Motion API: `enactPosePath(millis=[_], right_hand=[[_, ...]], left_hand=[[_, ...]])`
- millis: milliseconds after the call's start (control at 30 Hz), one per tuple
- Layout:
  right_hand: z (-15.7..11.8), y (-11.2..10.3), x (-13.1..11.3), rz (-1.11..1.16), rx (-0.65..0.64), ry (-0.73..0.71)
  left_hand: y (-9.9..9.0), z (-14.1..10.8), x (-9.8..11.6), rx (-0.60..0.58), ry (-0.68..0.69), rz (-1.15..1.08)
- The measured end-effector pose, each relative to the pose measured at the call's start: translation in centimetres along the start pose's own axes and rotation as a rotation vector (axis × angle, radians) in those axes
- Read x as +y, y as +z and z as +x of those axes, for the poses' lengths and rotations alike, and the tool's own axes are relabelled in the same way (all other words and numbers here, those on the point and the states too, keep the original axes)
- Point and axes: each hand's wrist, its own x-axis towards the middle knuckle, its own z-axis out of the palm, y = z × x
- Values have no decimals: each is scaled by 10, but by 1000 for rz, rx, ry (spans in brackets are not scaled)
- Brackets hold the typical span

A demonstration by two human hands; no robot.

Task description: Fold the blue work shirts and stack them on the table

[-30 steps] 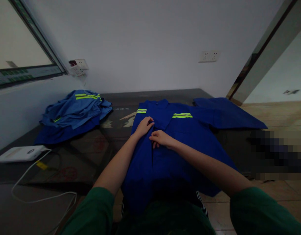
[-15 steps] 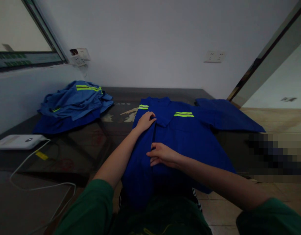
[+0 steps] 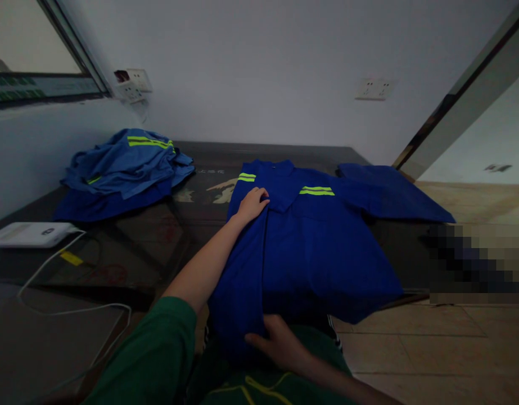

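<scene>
A blue work shirt [image 3: 326,242] with bright yellow-green stripes lies front up on the dark table, its lower edge hanging over the near side. My left hand [image 3: 253,203] is beside the collar, its fingers closed on the upper end of the front opening. Lower down, near my body, my right hand [image 3: 282,342] grips the same front edge close to the hem. The right hand's fingertips are partly hidden by the cloth. One sleeve of the shirt stretches out to the right.
A heap of blue clothes [image 3: 128,163] with yellow-green stripes sits at the left of the dark table [image 3: 212,225]. Nearer lies a white device [image 3: 29,234] with a white cable [image 3: 67,312]. Folded blue cloth [image 3: 394,188] is at the right. A wall [image 3: 263,73] stands behind.
My right hand has slid down along the shirt's front edge toward my body, to near the hem. The left hand stays by the collar. The view has tilted slightly.
</scene>
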Motion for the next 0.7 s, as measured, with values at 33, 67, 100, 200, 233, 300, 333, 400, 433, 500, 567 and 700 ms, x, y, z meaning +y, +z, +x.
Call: enactPosePath(millis=[33, 67, 100, 200, 233, 300, 333, 400, 433, 500, 567, 700], right_hand=[[-2, 1, 8, -39, 6, -2], [-3, 0, 14, -75, 7, -8], [-5, -1, 19, -111, -1, -11], [-4, -3, 25, -204, -65, -2], [-3, -4, 26, -219, -89, 2], [1, -2, 26, -240, -110, 13], [3, -2, 26, -249, -109, 19], [5, 0, 24, -269, -98, 35], [5, -1, 23, -280, -95, 44], [3, -4, 20, -314, -94, 62], [-1, -11, 14, -387, -100, 100], [-15, -42, -8, -557, -133, 123]], left_hand=[[3, 1, -2, -8, 13, 1], [6, 1, -4, -21, 27, 9], [9, 2, -6, -35, 39, 23], [17, 5, -11, -76, 49, 79], [19, 6, -12, -84, 49, 92], [22, 8, -12, -87, 62, 86], [22, 8, -12, -74, 67, 68], [21, 9, -9, -15, 47, 17], [19, 9, -8, 20, 25, 0], [14, 7, -5, 52, -7, 5], [7, 4, -3, 13, 22, 47], [-5, -9, -4, -69, 178, 99]])
